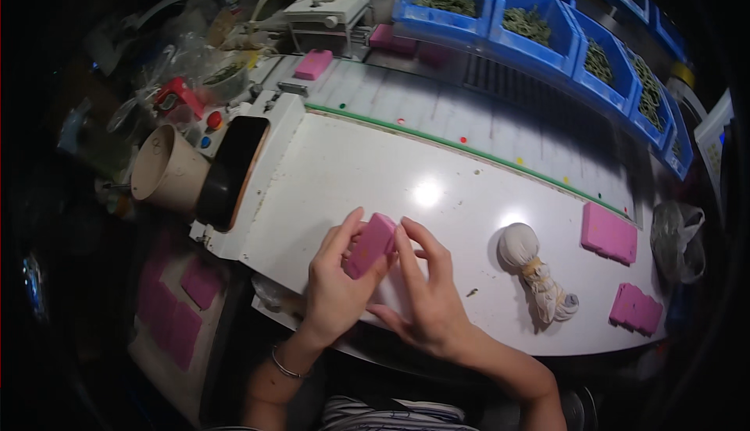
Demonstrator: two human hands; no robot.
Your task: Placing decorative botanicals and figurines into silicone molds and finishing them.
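Observation:
Over the front part of the white worktable (pixel 344 165), both hands are at a small pink box (pixel 373 244), held tilted. My left hand (pixel 341 286) is closed around its sides, with the thumb along the near side. My right hand (pixel 431 298) has its fingertips pinched at the box's upper right corner, while its thumb sticks out lower down, apart from the box. Whether a flap lies under those fingertips is too small to tell. Right of my hands lies a tied white cloth bundle (pixel 539 279) with a round head.
Flat pink boxes (pixel 608 233) lie at the right edge beside a clear plastic bag (pixel 678 240). Blue bins (pixel 539 29) of dried herb stand at the back. A phone (pixel 236 169) and a beige cup (pixel 164 167) are at left. More pink pieces (pixel 176 322) lie lower left.

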